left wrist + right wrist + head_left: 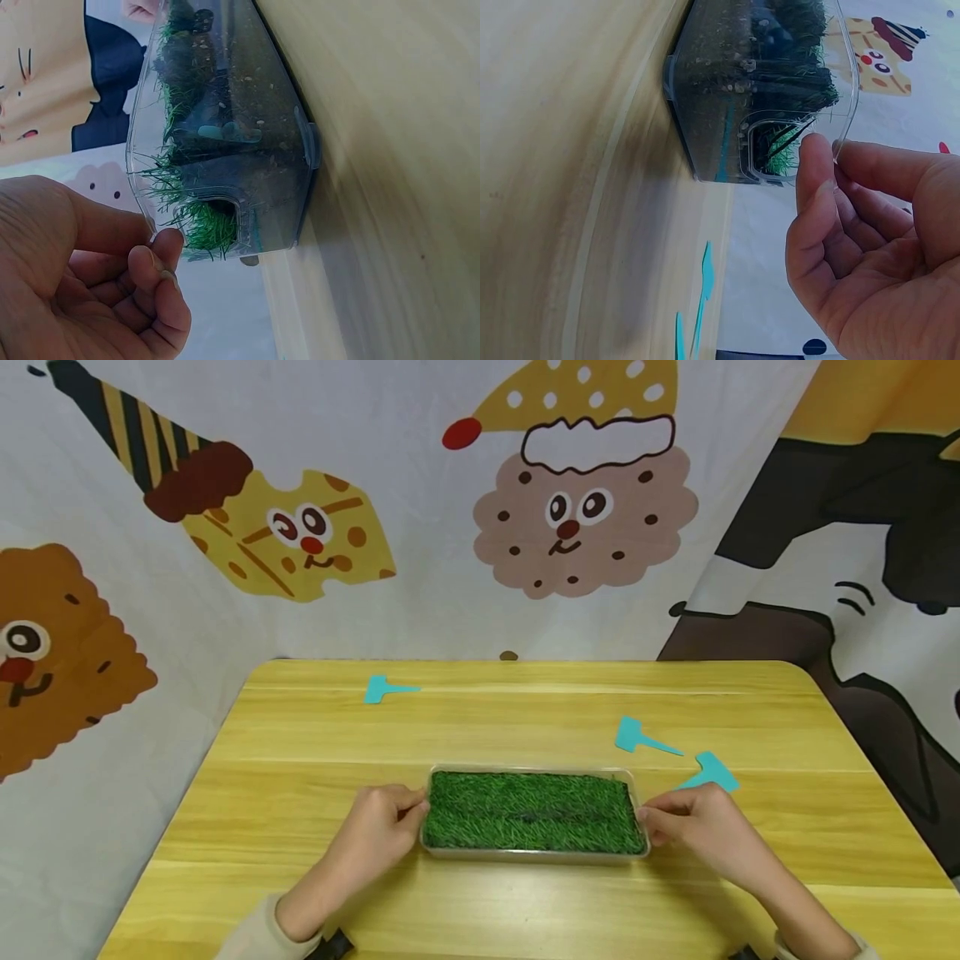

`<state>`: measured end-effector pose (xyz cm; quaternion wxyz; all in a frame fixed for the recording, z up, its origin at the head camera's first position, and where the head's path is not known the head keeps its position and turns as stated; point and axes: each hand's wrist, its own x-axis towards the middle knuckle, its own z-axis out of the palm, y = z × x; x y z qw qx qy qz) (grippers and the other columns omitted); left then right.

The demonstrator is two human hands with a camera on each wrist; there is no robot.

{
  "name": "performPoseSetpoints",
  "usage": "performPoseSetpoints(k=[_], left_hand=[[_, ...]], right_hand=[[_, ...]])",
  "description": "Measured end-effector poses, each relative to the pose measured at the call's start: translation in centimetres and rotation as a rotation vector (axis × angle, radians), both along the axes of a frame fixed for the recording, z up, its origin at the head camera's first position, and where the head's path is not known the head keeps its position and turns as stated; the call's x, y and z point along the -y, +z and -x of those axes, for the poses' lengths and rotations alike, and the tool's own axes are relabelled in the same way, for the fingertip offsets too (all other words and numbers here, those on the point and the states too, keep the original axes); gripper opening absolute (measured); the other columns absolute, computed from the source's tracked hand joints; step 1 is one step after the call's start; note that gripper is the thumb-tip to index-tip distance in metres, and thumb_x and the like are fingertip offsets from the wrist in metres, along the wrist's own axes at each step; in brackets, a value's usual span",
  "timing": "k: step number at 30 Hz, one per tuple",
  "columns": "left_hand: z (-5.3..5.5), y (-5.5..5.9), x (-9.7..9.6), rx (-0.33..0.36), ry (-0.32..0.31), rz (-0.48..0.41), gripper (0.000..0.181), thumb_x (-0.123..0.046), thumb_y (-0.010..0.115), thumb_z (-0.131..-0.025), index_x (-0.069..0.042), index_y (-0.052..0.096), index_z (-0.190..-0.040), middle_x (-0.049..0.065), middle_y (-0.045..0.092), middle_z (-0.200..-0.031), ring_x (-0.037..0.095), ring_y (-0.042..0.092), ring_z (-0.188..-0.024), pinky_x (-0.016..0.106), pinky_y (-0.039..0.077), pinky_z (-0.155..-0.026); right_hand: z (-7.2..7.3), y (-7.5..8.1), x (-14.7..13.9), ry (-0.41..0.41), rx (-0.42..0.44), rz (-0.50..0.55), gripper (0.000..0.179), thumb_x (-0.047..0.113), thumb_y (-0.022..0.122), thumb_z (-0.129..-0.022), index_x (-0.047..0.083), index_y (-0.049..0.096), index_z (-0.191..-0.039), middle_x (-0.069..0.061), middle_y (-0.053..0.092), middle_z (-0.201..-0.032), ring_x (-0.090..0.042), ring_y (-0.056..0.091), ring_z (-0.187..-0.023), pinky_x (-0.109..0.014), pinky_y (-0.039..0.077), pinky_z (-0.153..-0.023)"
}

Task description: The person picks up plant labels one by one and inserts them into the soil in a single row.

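Clear tub [536, 857], green turf [532, 810] inside: lower centre of head frame, on the wooden table [225, 852]. My left hand [381, 825] pinches its left rim; my right hand [707, 828] pinches its right rim.

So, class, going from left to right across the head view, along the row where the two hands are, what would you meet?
The left hand → the clear container with green grass → the right hand.
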<state>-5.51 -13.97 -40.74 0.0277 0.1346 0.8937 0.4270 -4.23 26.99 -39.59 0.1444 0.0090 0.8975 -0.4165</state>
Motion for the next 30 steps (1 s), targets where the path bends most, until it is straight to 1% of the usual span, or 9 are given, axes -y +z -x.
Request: performPoseSetpoints(k=[3,5,9,11,13,16,19,23,30], left_hand=[[-0.1,-0.1,-0.1,-0.007,-0.001,-0.005,0.017,0.009,0.070,-0.093,0.009,0.078,-0.108,0.019,0.077,-0.095,0.000,0.030,-0.044,0.016,0.028,-0.042],[-0.2,-0.1,-0.2,-0.008,-0.001,-0.005,0.017,0.009,0.070,-0.093,0.008,0.078,-0.107,0.019,0.077,-0.096,0.000,0.030,-0.044,0.016,0.028,-0.042],[-0.3,-0.1,-0.3,-0.011,0.002,-0.003,0.017,0.010,0.070,-0.092,0.008,0.078,-0.107,0.018,0.077,-0.094,0.000,0.032,-0.046,0.016,0.030,-0.042],[-0.4,-0.1,-0.4,-0.007,0.004,-0.006,0.018,0.010,0.071,-0.091,0.008,0.078,-0.107,0.015,0.076,-0.089,0.000,0.033,-0.046,0.016,0.030,-0.042],[-0.5,-0.1,-0.5,-0.008,0.003,-0.006,0.019,0.010,0.071,-0.091,0.009,0.077,-0.109,0.010,0.074,-0.080,0.000,0.033,-0.046,0.016,0.030,-0.042],[-0.6,-0.1,-0.6,-0.009,-0.006,-0.009,0.021,0.010,0.070,-0.092,0.010,0.075,-0.112,-0.001,0.064,-0.068,0.000,0.033,-0.047,0.016,0.030,-0.042],[-0.7,-0.2,-0.7,-0.016,-0.019,-0.012,0.022,0.009,0.070,-0.093,0.011,0.074,-0.114,-0.007,0.056,-0.063,-0.001,0.032,-0.047,0.017,0.030,-0.043],[-0.8,-0.3,-0.8,-0.022,-0.022,-0.017,0.022,0.009,0.070,-0.093,0.012,0.073,-0.115,-0.008,0.055,-0.063,-0.001,0.032,-0.047,0.017,0.030,-0.042],[-0.9,-0.2,-0.8,-0.013,-0.014,-0.012,0.023,0.008,0.071,-0.093,0.012,0.073,-0.116,-0.008,0.053,-0.062,-0.001,0.032,-0.047,0.016,0.029,-0.042]], right_hand=[[-0.2,-0.1,-0.2,0.006,0.002,0.019,0.019,0.026,0.076,-0.098,0.009,0.083,-0.104,0.001,0.076,-0.081,-0.015,0.071,-0.076,-0.028,0.055,-0.068],[-0.3,-0.2,-0.4,0.008,0.004,0.028,0.020,0.026,0.076,-0.098,0.007,0.083,-0.105,0.000,0.076,-0.082,-0.015,0.071,-0.075,-0.028,0.055,-0.068],[-0.4,-0.1,-0.5,-0.011,0.021,0.019,0.022,0.029,0.076,-0.098,0.009,0.083,-0.105,0.001,0.076,-0.083,-0.015,0.071,-0.076,-0.028,0.056,-0.069],[-0.5,0.0,-0.5,-0.017,0.027,0.013,0.024,0.031,0.076,-0.098,0.009,0.083,-0.106,0.001,0.077,-0.084,-0.015,0.072,-0.077,-0.029,0.056,-0.069],[-0.6,0.0,-0.5,-0.027,0.033,0.015,0.024,0.031,0.076,-0.098,0.010,0.083,-0.106,0.001,0.077,-0.085,-0.015,0.072,-0.077,-0.030,0.056,-0.068],[-0.8,0.0,-0.6,-0.037,0.039,0.026,0.025,0.030,0.076,-0.098,0.008,0.082,-0.107,-0.001,0.078,-0.086,-0.016,0.073,-0.076,-0.032,0.057,-0.066],[-0.9,0.0,-0.7,-0.050,0.052,0.037,0.025,0.029,0.076,-0.098,0.006,0.082,-0.108,-0.003,0.078,-0.089,-0.017,0.074,-0.077,-0.034,0.058,-0.066],[-0.9,-0.1,-0.9,-0.059,0.067,0.048,0.025,0.027,0.076,-0.098,0.005,0.081,-0.109,-0.004,0.078,-0.093,-0.017,0.074,-0.079,-0.034,0.059,-0.068],[-1.0,-0.3,-1.1,-0.042,0.049,0.051,0.024,0.024,0.074,-0.100,0.003,0.081,-0.109,-0.004,0.078,-0.092,-0.016,0.073,-0.077,-0.033,0.057,-0.064]])
